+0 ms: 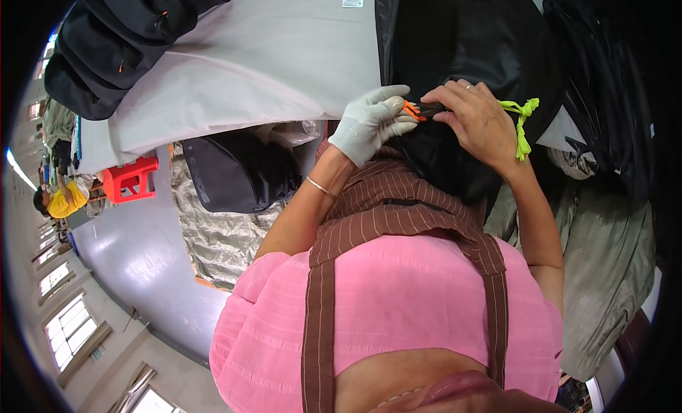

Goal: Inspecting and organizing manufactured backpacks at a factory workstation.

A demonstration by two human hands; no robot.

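Orange piece (pixel 412 111) was pinched at tip of gloved left grip (pixel 368 125), upper half of frame, right of centre. Dark strip (pixel 430 109) just right of it was pinched by bare right grip (pixel 480 126). Black fabric (pixel 462 47) was spread beneath both.

Glossy floor (pixel 135 257), windows (pixel 67 331) (curtained, perhaps)
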